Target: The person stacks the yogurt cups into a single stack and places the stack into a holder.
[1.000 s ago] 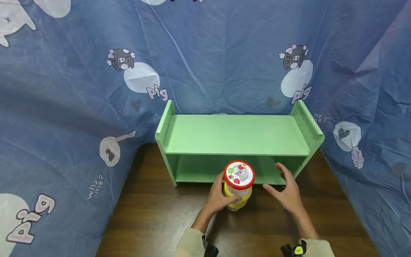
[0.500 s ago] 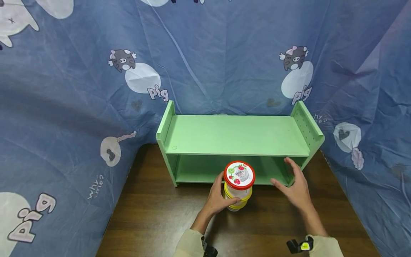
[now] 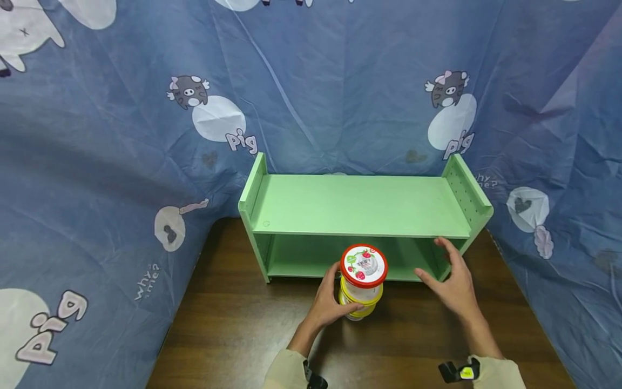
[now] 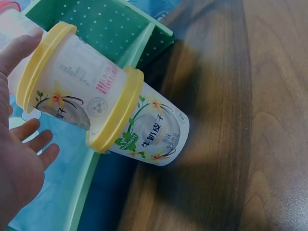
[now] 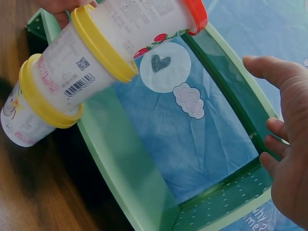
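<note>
Three printed paper dessert cups stand stacked on the wooden table: a red-lidded cup (image 3: 364,266) on top and two yellow-lidded cups (image 5: 57,79) beneath it. My left hand (image 3: 326,302) is beside the stack, its thumb across the front and its other fingers to the left. In the left wrist view, the thumb overlaps the cups near the upper yellow lid, and several fingers are spread loosely below; firm contact cannot be seen. To the right, my right hand (image 3: 454,283) holds nothing, fingers apart, near the green shelf's (image 3: 359,205) right side.
Behind the cups stands the two-tier shelf, its side panels (image 3: 468,189) rising above the upper board. Brown wooden tabletop (image 3: 233,329) extends in front. A blue cloth (image 3: 311,108) printed with pigs hangs behind and at both sides.
My right hand has moved right, away from the cups and towards the shelf's right side. My left thumb has shifted slightly down on the stack, which stays in place.
</note>
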`<act>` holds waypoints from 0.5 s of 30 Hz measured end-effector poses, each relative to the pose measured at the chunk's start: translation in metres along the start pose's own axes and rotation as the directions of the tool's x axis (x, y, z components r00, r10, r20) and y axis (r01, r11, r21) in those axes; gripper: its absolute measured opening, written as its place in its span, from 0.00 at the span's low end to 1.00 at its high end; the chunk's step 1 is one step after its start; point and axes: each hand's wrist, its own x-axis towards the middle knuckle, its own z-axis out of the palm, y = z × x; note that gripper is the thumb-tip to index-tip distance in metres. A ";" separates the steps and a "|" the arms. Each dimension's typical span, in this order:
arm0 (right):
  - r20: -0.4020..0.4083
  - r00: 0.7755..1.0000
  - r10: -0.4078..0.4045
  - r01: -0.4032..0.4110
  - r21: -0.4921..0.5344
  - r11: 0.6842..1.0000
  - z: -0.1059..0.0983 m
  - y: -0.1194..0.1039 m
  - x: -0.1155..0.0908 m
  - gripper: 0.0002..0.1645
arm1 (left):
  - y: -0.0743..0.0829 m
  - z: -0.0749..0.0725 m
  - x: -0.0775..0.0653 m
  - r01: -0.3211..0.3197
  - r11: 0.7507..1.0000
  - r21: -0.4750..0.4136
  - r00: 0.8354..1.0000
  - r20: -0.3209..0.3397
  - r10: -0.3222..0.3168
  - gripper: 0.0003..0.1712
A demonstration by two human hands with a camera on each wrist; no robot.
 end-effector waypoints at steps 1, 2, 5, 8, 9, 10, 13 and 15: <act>-0.003 1.000 -0.003 0.003 0.002 1.000 -0.001 0.000 0.000 0.53 | 0.000 0.000 0.000 0.000 1.000 0.005 1.000 -0.001 0.000 0.59; -0.007 1.000 -0.006 0.006 0.005 1.000 -0.001 0.001 0.000 0.53 | 0.000 0.000 0.000 -0.002 1.000 0.007 1.000 -0.001 0.002 0.59; -0.018 1.000 -0.010 0.011 0.022 1.000 -0.003 0.001 0.000 0.53 | -0.001 0.000 0.000 0.004 1.000 0.012 1.000 0.002 -0.004 0.59; -0.025 1.000 -0.006 0.007 0.029 1.000 -0.005 0.001 0.001 0.53 | 0.000 0.001 0.000 0.008 1.000 0.010 1.000 0.004 -0.008 0.59; -0.027 1.000 -0.005 0.006 0.031 1.000 -0.005 0.001 0.002 0.53 | -0.001 0.001 0.000 0.009 1.000 0.010 1.000 0.005 -0.009 0.59; -0.029 1.000 -0.004 0.005 0.032 0.999 -0.006 0.001 0.002 0.53 | -0.001 0.001 0.000 0.009 1.000 0.009 1.000 0.005 -0.009 0.59; -0.040 0.999 -0.005 0.006 0.042 0.999 -0.007 0.000 0.003 0.53 | -0.001 0.001 -0.001 0.011 1.000 0.007 1.000 0.005 -0.012 0.59; -0.048 0.999 -0.006 0.008 0.049 0.999 -0.007 0.000 0.003 0.54 | -0.002 0.001 -0.001 0.012 1.000 0.004 1.000 0.006 -0.012 0.59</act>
